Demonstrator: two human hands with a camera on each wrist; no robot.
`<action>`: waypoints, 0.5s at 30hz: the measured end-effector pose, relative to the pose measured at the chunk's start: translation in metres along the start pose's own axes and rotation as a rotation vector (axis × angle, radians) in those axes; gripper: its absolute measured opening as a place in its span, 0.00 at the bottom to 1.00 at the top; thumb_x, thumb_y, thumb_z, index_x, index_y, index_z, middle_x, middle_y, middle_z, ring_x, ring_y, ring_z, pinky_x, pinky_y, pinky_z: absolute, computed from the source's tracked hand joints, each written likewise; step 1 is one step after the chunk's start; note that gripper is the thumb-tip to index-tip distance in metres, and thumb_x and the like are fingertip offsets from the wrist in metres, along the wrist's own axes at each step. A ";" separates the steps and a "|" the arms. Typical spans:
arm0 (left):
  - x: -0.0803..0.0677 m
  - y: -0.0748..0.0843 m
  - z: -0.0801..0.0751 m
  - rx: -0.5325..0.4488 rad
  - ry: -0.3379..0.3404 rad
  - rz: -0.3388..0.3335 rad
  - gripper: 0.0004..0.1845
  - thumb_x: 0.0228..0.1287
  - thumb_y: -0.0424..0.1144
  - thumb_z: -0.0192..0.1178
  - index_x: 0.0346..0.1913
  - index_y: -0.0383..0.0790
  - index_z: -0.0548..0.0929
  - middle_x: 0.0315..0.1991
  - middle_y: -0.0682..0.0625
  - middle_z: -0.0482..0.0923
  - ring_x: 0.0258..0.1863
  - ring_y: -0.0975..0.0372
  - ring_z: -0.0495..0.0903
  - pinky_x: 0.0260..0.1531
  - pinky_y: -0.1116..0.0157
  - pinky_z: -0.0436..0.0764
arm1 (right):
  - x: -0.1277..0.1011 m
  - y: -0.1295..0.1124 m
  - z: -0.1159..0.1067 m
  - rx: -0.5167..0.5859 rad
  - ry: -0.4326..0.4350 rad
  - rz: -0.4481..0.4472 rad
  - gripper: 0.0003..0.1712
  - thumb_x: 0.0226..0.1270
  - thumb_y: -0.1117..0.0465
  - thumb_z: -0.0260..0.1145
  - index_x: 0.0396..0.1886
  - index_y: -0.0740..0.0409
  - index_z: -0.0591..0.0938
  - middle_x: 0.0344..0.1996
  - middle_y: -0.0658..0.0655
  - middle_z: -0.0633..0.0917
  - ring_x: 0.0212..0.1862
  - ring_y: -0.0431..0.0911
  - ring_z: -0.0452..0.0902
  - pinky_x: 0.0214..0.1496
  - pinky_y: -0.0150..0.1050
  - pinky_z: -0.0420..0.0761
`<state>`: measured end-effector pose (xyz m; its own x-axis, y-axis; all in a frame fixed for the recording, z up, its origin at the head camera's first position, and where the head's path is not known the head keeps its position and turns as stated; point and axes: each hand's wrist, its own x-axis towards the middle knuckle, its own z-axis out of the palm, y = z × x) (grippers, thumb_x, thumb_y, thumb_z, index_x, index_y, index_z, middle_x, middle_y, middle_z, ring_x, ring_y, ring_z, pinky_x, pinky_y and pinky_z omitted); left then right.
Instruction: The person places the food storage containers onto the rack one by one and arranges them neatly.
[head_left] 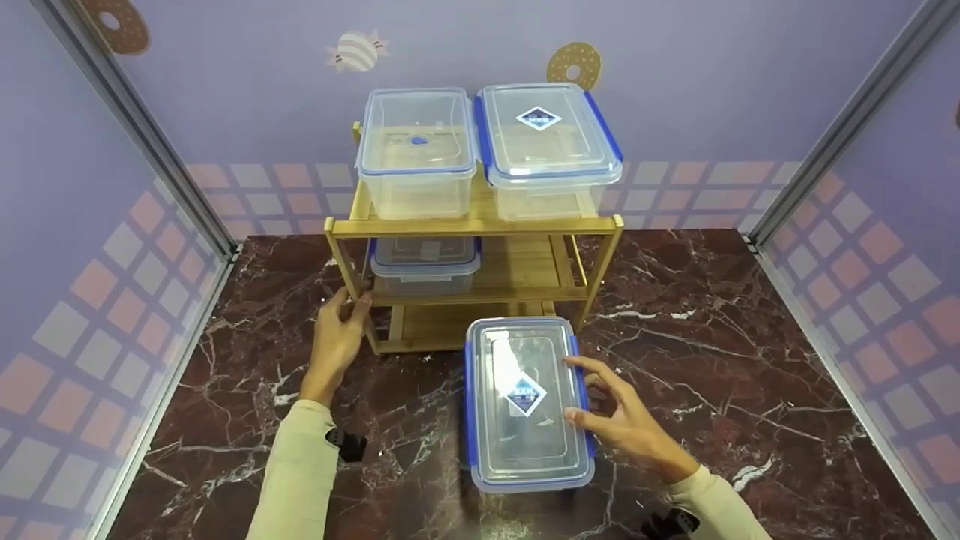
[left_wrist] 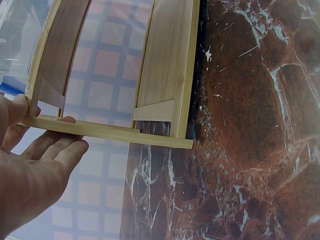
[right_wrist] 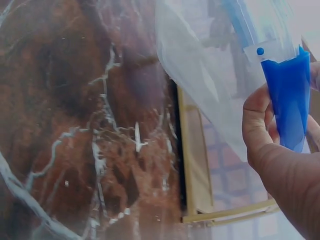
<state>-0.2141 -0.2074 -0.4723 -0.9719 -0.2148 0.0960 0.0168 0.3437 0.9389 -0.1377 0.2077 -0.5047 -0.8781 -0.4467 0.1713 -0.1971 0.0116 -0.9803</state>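
Observation:
My left hand [head_left: 336,341] grips the left front post of a bamboo shelf rack [head_left: 480,226], the thumb on one side and the fingers on the other. In the left wrist view the post [left_wrist: 107,131] runs past the fingertips. My right hand [head_left: 626,412] holds a clear lidded food container [head_left: 529,454] by its right long side, in front of the rack. The container's lid faces up and bears a blue diamond label. In the right wrist view, fingers curl around its blue side clasp [right_wrist: 290,100]; the underside appears off the floor.
Two clear containers, a left one [head_left: 420,191] and a right one [head_left: 547,161], stand on the top shelf. Another container [head_left: 426,262] sits at the left of the middle shelf. Purple panels [head_left: 450,45] enclose the dark red marbled surface [head_left: 712,390].

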 end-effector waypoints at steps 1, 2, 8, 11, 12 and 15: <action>0.000 0.000 0.000 0.000 0.001 0.001 0.16 0.80 0.43 0.53 0.60 0.37 0.79 0.33 0.41 0.79 0.37 0.44 0.78 0.38 0.61 0.74 | -0.001 -0.002 -0.001 0.001 0.000 -0.007 0.39 0.62 0.74 0.70 0.73 0.59 0.67 0.45 0.70 0.80 0.47 0.56 0.82 0.47 0.52 0.84; 0.000 0.000 0.000 -0.001 0.004 0.003 0.16 0.79 0.43 0.53 0.60 0.37 0.79 0.33 0.41 0.79 0.37 0.44 0.78 0.38 0.61 0.74 | -0.001 -0.005 -0.001 0.001 0.001 -0.011 0.39 0.62 0.74 0.70 0.73 0.59 0.67 0.45 0.70 0.80 0.48 0.56 0.82 0.47 0.52 0.84; -0.001 0.000 0.001 0.007 0.007 0.005 0.15 0.79 0.43 0.53 0.58 0.37 0.79 0.34 0.43 0.81 0.39 0.46 0.79 0.39 0.61 0.75 | -0.002 -0.021 -0.005 -0.018 0.016 -0.057 0.40 0.61 0.76 0.69 0.73 0.60 0.67 0.45 0.70 0.80 0.46 0.54 0.82 0.45 0.52 0.85; 0.000 0.000 0.001 0.009 0.007 0.003 0.16 0.79 0.43 0.54 0.59 0.36 0.79 0.36 0.42 0.82 0.40 0.47 0.80 0.40 0.61 0.75 | -0.002 -0.028 -0.008 -0.008 0.026 -0.078 0.40 0.62 0.77 0.69 0.73 0.60 0.67 0.46 0.71 0.80 0.46 0.54 0.82 0.42 0.53 0.85; 0.000 0.000 0.001 0.007 0.003 0.003 0.17 0.79 0.43 0.53 0.60 0.36 0.79 0.37 0.41 0.82 0.39 0.47 0.80 0.40 0.61 0.75 | -0.001 -0.029 -0.009 -0.006 0.029 -0.089 0.40 0.62 0.77 0.68 0.73 0.60 0.66 0.45 0.71 0.80 0.45 0.54 0.83 0.42 0.53 0.85; 0.000 0.000 0.001 -0.008 0.000 0.005 0.17 0.79 0.43 0.53 0.62 0.37 0.79 0.34 0.39 0.80 0.37 0.45 0.78 0.38 0.61 0.75 | 0.002 -0.033 -0.013 0.000 0.052 -0.114 0.41 0.61 0.79 0.67 0.73 0.62 0.66 0.45 0.70 0.80 0.44 0.55 0.84 0.40 0.54 0.85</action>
<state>-0.2146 -0.2070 -0.4728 -0.9719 -0.2127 0.1009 0.0238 0.3374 0.9411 -0.1386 0.2182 -0.4703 -0.8714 -0.3980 0.2868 -0.2973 -0.0366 -0.9541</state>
